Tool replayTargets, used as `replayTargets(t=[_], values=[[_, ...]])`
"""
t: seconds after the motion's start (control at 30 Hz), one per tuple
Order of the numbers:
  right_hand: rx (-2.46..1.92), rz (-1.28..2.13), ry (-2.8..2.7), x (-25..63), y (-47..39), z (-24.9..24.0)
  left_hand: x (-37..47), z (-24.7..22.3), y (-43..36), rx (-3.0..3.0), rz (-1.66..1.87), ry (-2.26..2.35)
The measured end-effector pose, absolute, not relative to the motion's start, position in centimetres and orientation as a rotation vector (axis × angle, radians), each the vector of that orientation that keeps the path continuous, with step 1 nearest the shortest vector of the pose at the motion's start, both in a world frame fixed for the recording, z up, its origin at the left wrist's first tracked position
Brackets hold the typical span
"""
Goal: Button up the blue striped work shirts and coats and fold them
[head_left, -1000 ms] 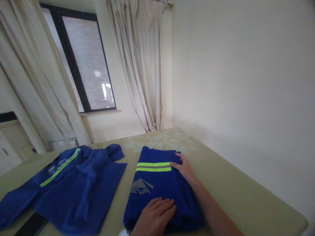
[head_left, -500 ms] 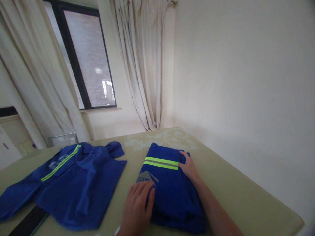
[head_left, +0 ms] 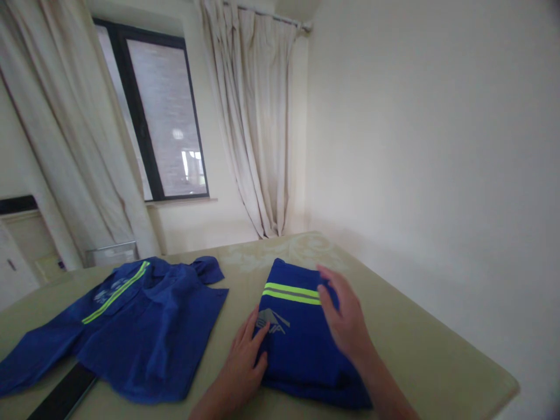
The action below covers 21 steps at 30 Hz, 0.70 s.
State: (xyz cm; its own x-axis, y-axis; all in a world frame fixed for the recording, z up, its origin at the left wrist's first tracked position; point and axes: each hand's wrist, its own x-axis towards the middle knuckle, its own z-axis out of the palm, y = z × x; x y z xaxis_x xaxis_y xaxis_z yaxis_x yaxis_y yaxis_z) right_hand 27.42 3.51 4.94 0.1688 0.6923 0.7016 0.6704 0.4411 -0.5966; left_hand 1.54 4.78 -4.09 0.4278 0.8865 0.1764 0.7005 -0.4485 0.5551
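A folded blue work jacket (head_left: 301, 344) lies on the table, with two yellow-green reflective stripes across it and a grey printed logo below them. Along its left edge rests my left hand (head_left: 245, 356), fingers spread and touching the cloth beside the logo. My right hand (head_left: 345, 312) is over the upper right side of the bundle, thumb and fingers apart, fingertips near the stripes' right end; whether it touches the cloth I cannot tell. To the left, a second blue jacket (head_left: 153, 332) lies spread out, one sleeve stretched toward the left edge.
Under the spread jacket a flat black object (head_left: 63, 394) sticks out. The table (head_left: 441, 356) has a pale green cover, and its right edge runs along a white wall (head_left: 420, 146). Beige curtains (head_left: 262, 116) and a dark-framed window (head_left: 168, 116) are behind.
My right hand has lifted its fingers from the folded jacket's right edge. My left hand has slid to the left edge, uncovering more of the logo. The view has tilted up slightly.
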Motion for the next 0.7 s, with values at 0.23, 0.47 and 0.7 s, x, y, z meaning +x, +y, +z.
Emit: replayTargets(t=[0.23,0.47,0.7], values=[[-1.597,0.421,-2.292,23.6,-2.1,-2.5,2.7,-0.3,3.5,2.092,0.666,1.198],[-1.481,0.088,-2.467,25.6,-0.3,-8.0,-4.1,-2.5,7.2,2.129,0.663,2.605],[-1.68,0.106,-2.068,29.9,13.8,-1.1,-6.0,-4.6,8.1,1.97,0.311,2.623]])
